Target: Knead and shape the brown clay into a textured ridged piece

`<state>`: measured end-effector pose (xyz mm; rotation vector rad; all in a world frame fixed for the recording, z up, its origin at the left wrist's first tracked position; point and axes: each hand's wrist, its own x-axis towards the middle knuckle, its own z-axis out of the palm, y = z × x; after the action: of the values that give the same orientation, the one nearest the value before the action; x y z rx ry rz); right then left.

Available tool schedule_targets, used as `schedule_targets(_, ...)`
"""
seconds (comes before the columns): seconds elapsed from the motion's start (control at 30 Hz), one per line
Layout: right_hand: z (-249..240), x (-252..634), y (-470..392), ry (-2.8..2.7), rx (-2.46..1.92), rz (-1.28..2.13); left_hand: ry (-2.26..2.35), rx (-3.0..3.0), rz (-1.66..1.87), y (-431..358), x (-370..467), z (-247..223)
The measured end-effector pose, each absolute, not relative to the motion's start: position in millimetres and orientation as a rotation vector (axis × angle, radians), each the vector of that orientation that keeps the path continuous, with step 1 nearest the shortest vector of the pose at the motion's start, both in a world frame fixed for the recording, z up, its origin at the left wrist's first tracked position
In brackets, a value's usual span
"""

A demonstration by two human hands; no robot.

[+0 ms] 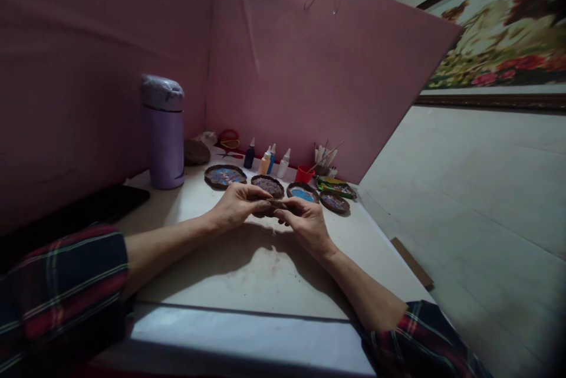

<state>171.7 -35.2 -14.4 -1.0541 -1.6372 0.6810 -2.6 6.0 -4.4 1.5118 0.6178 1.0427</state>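
My left hand (241,204) and my right hand (305,222) meet above the middle of the white table. Between them they pinch a dark brown piece of clay (276,204) with thumbs and fingertips; much of it is hidden by the fingers. Just beyond stand several brown clay dishes: a wavy-edged dish (225,186) with blue and purplish colour, a dish with a mottled purplish inside (267,184), a dish with a bright blue inside (303,194), and a smaller oval dish (335,203) at the right.
A purple tumbler (165,142) stands at the left, near a brown lump (197,153) and red-handled scissors (230,155). Paint bottles (264,163), a red cup (305,174) with a brush and a green packet (336,187) line the back. Pink panels (309,71) enclose the table (247,272).
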Motion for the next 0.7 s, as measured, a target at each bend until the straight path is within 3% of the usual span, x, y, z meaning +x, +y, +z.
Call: schedule_targets(0.7, -15.4, 173.2, -29.7, -1.565, -1.106, 0.789, 0.722, 1.508, 1.006, 6.0, -5.8, 0.2)
